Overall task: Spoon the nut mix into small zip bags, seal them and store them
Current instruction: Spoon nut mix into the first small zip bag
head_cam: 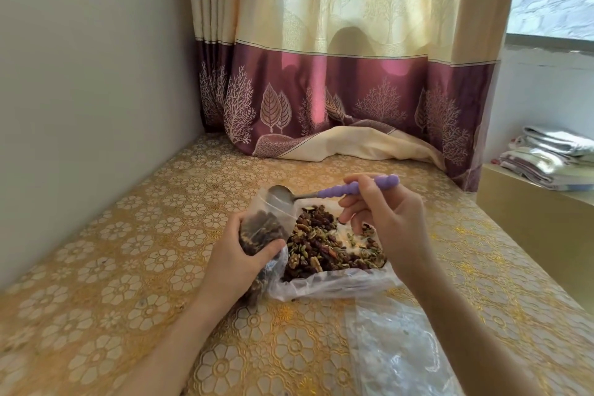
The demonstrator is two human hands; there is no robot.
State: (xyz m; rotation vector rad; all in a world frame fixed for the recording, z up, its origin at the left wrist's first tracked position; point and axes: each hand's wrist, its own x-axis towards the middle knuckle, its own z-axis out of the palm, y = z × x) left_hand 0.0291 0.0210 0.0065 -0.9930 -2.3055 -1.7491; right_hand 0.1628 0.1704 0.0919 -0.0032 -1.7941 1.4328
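Nut mix (324,251), brown and greenish, lies heaped in a clear plastic wrapper (334,286) on the gold floral tablecloth (128,235). Left hand (238,264) grips a part-filled small zip bag (263,228), hiding its lower half. Right hand (382,212) pinches the purple-handled spoon (321,191), its bowl at the bag's mouth.
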